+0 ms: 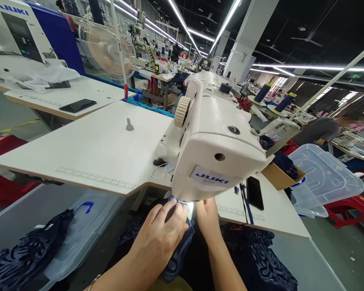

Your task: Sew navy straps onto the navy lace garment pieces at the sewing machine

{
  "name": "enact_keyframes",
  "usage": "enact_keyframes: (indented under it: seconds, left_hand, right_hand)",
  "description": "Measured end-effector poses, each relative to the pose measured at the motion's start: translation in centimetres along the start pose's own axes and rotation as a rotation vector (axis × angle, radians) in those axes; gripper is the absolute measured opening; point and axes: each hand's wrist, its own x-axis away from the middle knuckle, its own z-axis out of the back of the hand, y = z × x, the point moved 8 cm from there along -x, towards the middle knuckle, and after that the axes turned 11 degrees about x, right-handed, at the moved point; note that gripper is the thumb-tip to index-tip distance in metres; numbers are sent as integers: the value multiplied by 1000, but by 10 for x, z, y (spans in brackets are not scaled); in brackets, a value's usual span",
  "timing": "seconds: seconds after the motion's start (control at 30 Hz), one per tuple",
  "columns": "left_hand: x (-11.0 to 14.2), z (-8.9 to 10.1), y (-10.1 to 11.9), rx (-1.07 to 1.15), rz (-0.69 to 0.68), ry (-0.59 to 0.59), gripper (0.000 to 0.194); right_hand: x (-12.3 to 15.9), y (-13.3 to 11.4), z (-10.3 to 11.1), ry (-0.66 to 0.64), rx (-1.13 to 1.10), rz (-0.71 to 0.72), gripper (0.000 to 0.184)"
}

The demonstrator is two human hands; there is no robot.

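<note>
A white JUKI sewing machine (pixel 218 149) stands in front of me, its head over the front edge of the table. My left hand (pixel 162 228) is closed on a dark navy patterned garment piece (pixel 182 246) just under the machine head, by a bright work light. The fabric hangs down below my fingers. My right hand (pixel 208 220) is raised at the right side of the light, close beneath the head. Its fingertips are hidden behind the machine, so whether it grips anything does not show. The needle area is hidden as well.
A phone (pixel 255 193) and dark straps (pixel 245 204) lie on the table at right, near a cardboard box (pixel 280 173). Plastic bins with navy garments (pixel 33 250) flank me below. A fan (pixel 109 50) stands behind left. A person (pixel 317 131) sits at far right.
</note>
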Motion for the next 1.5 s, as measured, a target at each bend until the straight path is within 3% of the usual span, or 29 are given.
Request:
enact_keyframes:
  seconds: [0.07,0.2,0.3,0.43,0.5,0.57,0.63,0.7,0.77,0.83,0.9,0.97,1.0,1.07,1.17,1.27,1.33,1.4,1.5]
  left_hand:
    - [-1,-1,3,-39,-47,-29,27]
    - [3,-10,6,-83,-78,-98,30]
    - [7,-17,5,-74,-62,-122,35]
    - [5,0,3,169,-3,-103,29]
    - [3,8,0,451,77,-214,23]
    - [7,6,-4,754,246,-431,29]
    - [18,-2,-5,994,441,-666,34]
    - [28,-11,-9,1131,586,-779,37]
    - [31,-17,-22,1094,644,-732,39]
    - [29,-17,-42,812,627,-569,40]
    - [20,-1,-52,431,476,-309,35]
    - [12,19,-43,169,257,-53,23]
    - [12,23,-35,130,148,21,23]
    - [13,21,-21,171,-21,30,34]
    - [16,8,-11,270,-99,-58,42]
    - [16,2,-13,277,-14,-72,40]
    - [14,3,-11,257,26,-56,38]
    - [9,5,-8,213,50,-32,37]
    - [5,7,-7,164,116,12,35]
  right_hand:
    - [15,4,3,-87,2,-61,23]
    - [47,1,-7,-419,-75,-56,28]
    - [58,-2,-6,-473,-128,-45,26]
    - [65,-14,7,-502,-105,16,21]
    - [70,-29,14,-548,-75,112,18]
    - [73,-47,21,-531,-14,265,14]
    - [70,-63,26,-389,160,447,12]
    - [65,-75,21,-195,422,629,13]
    - [60,-80,8,-41,647,761,18]
    - [53,-79,-5,30,770,806,22]
    - [46,-73,-11,77,831,757,22]
    - [43,-68,-8,125,844,680,17]
    - [43,-65,-4,145,834,642,16]
    - [45,-57,2,154,778,568,20]
    - [45,-38,4,20,528,427,22]
    - [42,-14,0,-125,159,207,19]
    - [38,1,-1,-117,14,35,12]
    - [34,9,-1,-80,-25,-70,8]
    - [27,7,-1,-65,25,-90,7]
